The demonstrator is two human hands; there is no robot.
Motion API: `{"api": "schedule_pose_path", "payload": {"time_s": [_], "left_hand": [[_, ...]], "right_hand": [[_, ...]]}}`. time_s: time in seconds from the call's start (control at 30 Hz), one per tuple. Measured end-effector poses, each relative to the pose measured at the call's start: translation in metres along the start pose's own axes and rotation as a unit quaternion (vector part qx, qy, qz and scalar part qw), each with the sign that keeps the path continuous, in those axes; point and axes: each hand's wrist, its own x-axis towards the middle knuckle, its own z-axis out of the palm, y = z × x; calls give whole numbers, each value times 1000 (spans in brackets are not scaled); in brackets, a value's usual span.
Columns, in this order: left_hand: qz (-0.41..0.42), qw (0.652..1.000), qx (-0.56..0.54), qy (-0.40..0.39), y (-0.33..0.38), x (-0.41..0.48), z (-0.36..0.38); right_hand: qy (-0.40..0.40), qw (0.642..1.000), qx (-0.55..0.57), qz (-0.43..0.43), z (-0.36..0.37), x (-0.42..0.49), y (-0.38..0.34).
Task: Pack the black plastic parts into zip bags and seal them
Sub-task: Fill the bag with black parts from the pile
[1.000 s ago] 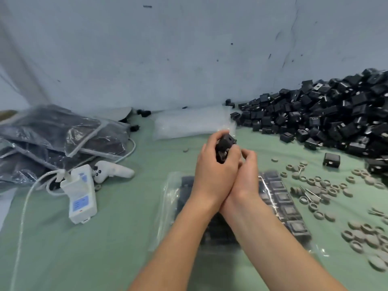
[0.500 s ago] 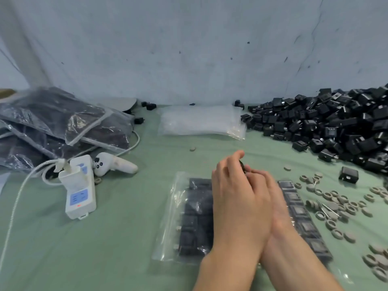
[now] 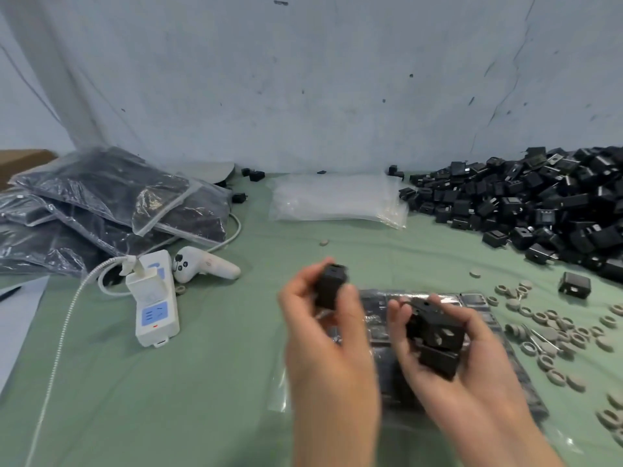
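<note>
My left hand grips one black plastic part between thumb and fingers, raised above the table. My right hand holds a small stack of black parts in its curled fingers. Beneath both hands lies a clear zip bag partly filled with rows of black parts, flat on the green cloth. A big heap of loose black parts fills the back right. One single black part lies apart near the heap.
Several filled bags are stacked at the back left. A pile of empty clear bags lies by the wall. A white power strip with cable and a white controller sit left. Several grey rubber rings are scattered right.
My hands were pressed together low over the bag; now they have separated and risen, the left with one part, the right with a stack. The camera view has shifted.
</note>
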Motion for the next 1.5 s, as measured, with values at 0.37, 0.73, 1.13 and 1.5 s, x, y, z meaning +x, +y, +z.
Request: {"api": "schedule_pose_path", "payload": {"time_s": [0.37,0.73,1.13,1.5], "left_hand": [[-254,963,87,30,-83,57,-86],[-257,957,80,-110,-83,66,-62],[-291,940,-5,-175,-88,63,-46],[-250,956,18,-155,-89,56,-40]], "right_hand": [[35,997,21,-73,-28,-19,-60],[-6,996,20,-84,-20,1,-48],[-53,995,-23,-86,-2,24,-47],[-68,994,-52,-71,-5,32,-44]]}}
